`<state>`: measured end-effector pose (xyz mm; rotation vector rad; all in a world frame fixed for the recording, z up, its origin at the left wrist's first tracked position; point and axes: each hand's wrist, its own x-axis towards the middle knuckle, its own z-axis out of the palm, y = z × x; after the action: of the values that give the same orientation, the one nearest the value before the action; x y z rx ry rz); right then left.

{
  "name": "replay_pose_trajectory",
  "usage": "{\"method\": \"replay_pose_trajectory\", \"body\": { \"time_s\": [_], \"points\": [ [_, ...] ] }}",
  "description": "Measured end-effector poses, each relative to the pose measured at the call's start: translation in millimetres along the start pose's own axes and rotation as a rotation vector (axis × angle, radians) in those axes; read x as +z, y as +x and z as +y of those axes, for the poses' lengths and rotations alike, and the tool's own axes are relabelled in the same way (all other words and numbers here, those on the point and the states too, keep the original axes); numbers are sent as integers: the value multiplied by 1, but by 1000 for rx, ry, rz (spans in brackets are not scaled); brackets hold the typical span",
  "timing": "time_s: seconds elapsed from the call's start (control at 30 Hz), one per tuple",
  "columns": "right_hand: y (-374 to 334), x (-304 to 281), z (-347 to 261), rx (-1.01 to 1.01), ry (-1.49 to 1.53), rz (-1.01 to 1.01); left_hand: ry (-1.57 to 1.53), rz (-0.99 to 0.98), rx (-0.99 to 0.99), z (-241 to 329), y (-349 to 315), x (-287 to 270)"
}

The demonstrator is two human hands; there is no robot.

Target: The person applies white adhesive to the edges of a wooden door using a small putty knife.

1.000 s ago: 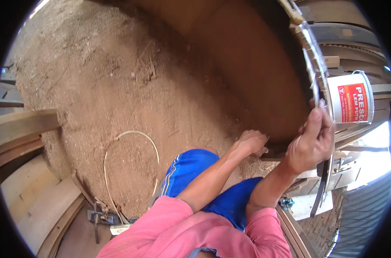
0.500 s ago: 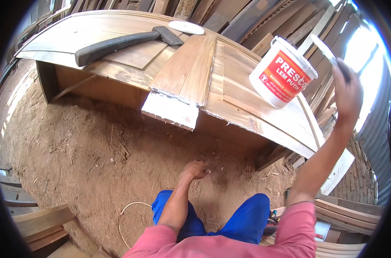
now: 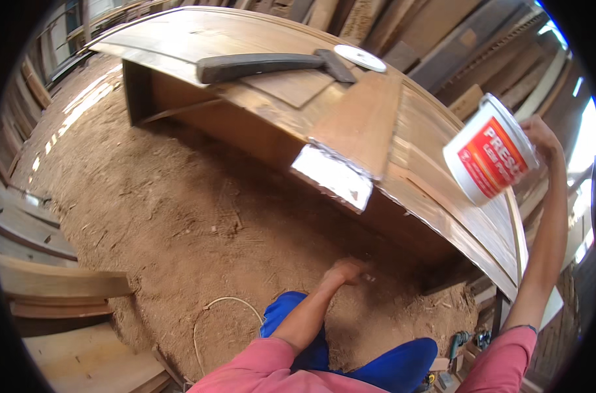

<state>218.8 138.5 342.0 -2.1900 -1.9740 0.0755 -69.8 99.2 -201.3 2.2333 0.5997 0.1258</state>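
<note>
A white lidless bucket [image 3: 456, 156] with a red label stands at the right of the wooden panel piece [image 3: 291, 88]. Against the bucket's far right rim is my right hand [image 3: 541, 139], its fingers closed; whatever they hold is hidden by the bucket. My left hand [image 3: 347, 270] hangs low over the dirt floor in front of the workpiece, its fingertips blurred. Wet white glue coats the tenon-like end [image 3: 334, 175] of the middle board [image 3: 360, 114]. A dark-handled hammer [image 3: 262, 65] lies across the panel, beside a round white lid [image 3: 360, 57].
Stacked planks [image 3: 435, 39] lean along the back. More curved boards [image 3: 62, 288] lie at the lower left, near a thin pale hose [image 3: 196, 331] on the dirt floor [image 3: 147, 196]. A green tool [image 3: 460, 340] sits at the lower right.
My right hand has come down from above the bucket to its rim; the putty knife it held is out of sight. The view has turned, shifting the panel, bucket and left hand rightward.
</note>
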Motion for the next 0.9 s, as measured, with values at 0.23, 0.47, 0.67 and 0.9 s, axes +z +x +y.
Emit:
{"method": "replay_pose_trajectory", "body": {
  "time_s": [0.23,0.47,0.67,0.9],
  "points": [
    [-49,-20,-4,-26,203,431,57,62,-3,-21,16,19],
    [-118,-24,15,20,389,446,137,1,-69,-17,16,24],
    [-160,-20,-1,56,287,373,127,50,-86,14,-10,4],
    [-214,29,-46,-92,382,400,76,-15,-125,56,-22,-2]
  ]
}}
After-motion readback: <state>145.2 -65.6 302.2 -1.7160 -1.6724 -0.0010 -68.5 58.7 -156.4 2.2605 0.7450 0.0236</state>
